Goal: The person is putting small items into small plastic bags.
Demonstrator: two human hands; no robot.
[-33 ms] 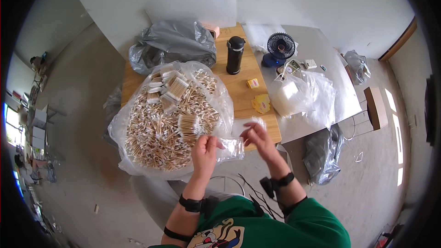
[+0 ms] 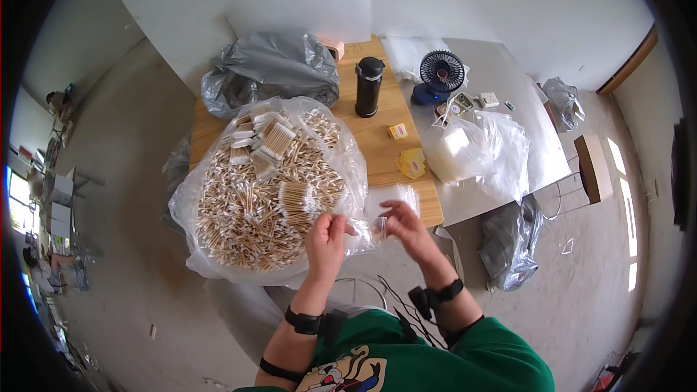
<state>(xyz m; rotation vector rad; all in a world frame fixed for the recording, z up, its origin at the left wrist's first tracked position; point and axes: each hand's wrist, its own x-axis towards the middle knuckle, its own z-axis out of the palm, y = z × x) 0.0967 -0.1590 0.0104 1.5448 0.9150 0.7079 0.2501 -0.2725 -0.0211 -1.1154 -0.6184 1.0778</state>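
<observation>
My left hand [image 2: 325, 243] pinches one end of a small clear plastic bag [image 2: 362, 234] near the table's front edge. At the bag's other end, my right hand [image 2: 408, 231] has its fingers bent and gripping the plastic. Left of my hands, a large translucent bag [image 2: 190, 241] lies open, full of loose cotton swabs [image 2: 243, 226]. On that heap rest a loose bundle of swabs [image 2: 296, 202] close to my left hand and several packed bundles of swabs [image 2: 274, 139] farther back. A stack of clear bags [image 2: 398, 194] lies just beyond my right hand.
Yellow cards [image 2: 412, 163] and a small yellow stack [image 2: 397, 131] lie on the wooden table [image 2: 381, 163]. Behind them stands a black bottle [image 2: 369, 87]. A fan [image 2: 440, 76] and plastic bags [image 2: 479, 152] occupy the right-hand table. A grey bag [image 2: 272, 72] sits at the back.
My right hand has moved slightly left and closed on the small bag's end, which is now bunched. The stack of clear bags beyond it shows more. The view has shifted slightly.
</observation>
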